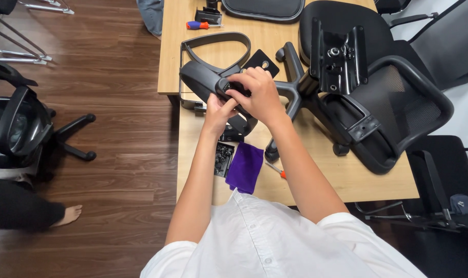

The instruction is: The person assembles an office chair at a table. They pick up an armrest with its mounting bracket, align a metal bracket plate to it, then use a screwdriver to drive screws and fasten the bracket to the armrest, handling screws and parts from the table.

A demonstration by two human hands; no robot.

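A black plastic chair armrest [203, 80] is held above the wooden table [321, 180]. My right hand [259, 95] grips its padded end from above, fingers curled over it. Just below, my left hand [219, 110] presses against the armrest's underside with its fingers closed on the part. What sits between my fingertips is hidden. A second armrest loop [216, 44] lies flat on the table behind the held one.
A black star base [295, 87], a mesh chair back [398, 108] and a seat with its metal plate [339, 54] fill the table's right side. Near me lie a purple cloth [244, 167], a screw tray [223, 158] and a small screwdriver [276, 171]. Another person's bare foot [69, 213] is at the left.
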